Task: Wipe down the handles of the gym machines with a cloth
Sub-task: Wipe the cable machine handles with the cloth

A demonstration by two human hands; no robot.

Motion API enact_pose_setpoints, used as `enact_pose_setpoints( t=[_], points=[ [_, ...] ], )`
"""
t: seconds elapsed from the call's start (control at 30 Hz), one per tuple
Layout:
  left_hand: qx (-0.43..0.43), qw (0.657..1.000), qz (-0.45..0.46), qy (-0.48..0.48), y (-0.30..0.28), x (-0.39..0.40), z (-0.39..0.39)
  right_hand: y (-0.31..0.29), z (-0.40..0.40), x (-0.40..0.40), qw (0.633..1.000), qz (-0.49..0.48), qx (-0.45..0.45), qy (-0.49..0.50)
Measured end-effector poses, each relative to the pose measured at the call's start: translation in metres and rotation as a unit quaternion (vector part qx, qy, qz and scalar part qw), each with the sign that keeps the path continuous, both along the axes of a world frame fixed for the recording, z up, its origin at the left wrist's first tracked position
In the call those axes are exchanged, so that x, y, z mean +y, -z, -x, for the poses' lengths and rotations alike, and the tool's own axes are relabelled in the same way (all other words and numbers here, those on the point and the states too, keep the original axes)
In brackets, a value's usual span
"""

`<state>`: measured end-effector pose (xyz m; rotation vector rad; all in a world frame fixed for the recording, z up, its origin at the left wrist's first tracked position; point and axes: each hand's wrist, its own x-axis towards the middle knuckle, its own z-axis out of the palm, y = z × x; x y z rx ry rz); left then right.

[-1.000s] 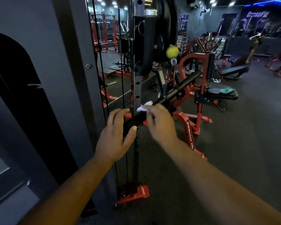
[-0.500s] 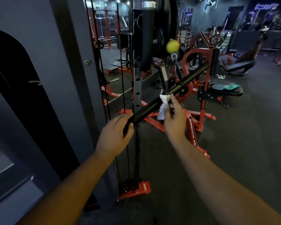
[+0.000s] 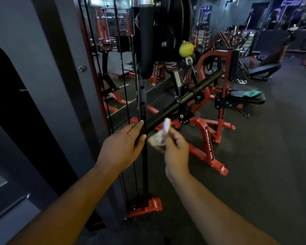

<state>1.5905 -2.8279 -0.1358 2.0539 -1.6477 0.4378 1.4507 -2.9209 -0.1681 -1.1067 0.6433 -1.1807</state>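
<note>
The left hand (image 3: 121,147) grips the near end of the black bar handle (image 3: 182,101), which slants up and away to the right from the cable machine's upright post (image 3: 142,96), fingers curled over the top and thumb beneath. The right hand (image 3: 175,147) is just right of it, pinching a crumpled white cloth (image 3: 163,131) whose upper tip sits close under the bar; whether it touches is unclear. A yellow ball (image 3: 185,48) hangs above the bar's middle, and a red bench machine (image 3: 219,103) stands farther right on the dark floor (image 3: 263,156).
</note>
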Motion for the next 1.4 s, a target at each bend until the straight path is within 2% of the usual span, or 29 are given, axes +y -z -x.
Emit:
enact_pose_setpoints(
  t=[0.1, 0.27, 0.47, 0.53, 0.8, 0.97, 1.1, 1.17, 1.3, 1.4],
  points=[
    [-0.001, 1.000, -0.003, 0.001, 0.000, -0.003, 0.012, -0.021, 0.001, -0.047, 0.977, -0.195, -0.067, 0.054],
    [-0.005, 1.000, 0.003, -0.005, 0.000, -0.013, 0.027, -0.041, -0.001, -0.062, 0.951, -0.273, -0.146, -0.021],
    [-0.021, 1.000, 0.003, -0.015, -0.004, -0.025, 0.038, -0.033, 0.004, -0.013, 0.941, -0.311, -0.079, -0.109],
    [-0.024, 1.000, -0.001, -0.018, -0.005, -0.027, 0.041, -0.034, 0.007, -0.008, 0.936, -0.320, -0.082, -0.125],
    [-0.036, 0.999, 0.000, -0.015, -0.008, -0.035, 0.055, -0.076, 0.013, -0.084, 0.938, -0.320, -0.132, -0.018],
    [-0.051, 0.998, 0.011, -0.024, -0.009, -0.039, 0.056, -0.054, 0.023, -0.041, 0.943, -0.316, -0.076, -0.070],
    [-0.041, 0.999, 0.005, -0.018, -0.010, -0.039, 0.056, -0.039, 0.027, -0.026, 0.938, -0.310, -0.093, -0.121],
    [-0.037, 0.999, 0.001, -0.019, -0.011, -0.039, 0.058, -0.042, 0.028, -0.044, 0.944, -0.303, -0.102, -0.083],
    [-0.028, 0.999, -0.006, -0.020, -0.008, -0.040, 0.061, -0.067, 0.023, -0.103, 0.937, -0.302, -0.176, 0.016],
    [-0.031, 0.999, -0.001, -0.022, -0.008, -0.042, 0.061, -0.067, 0.013, -0.106, 0.949, -0.280, -0.143, 0.022]
  ],
)
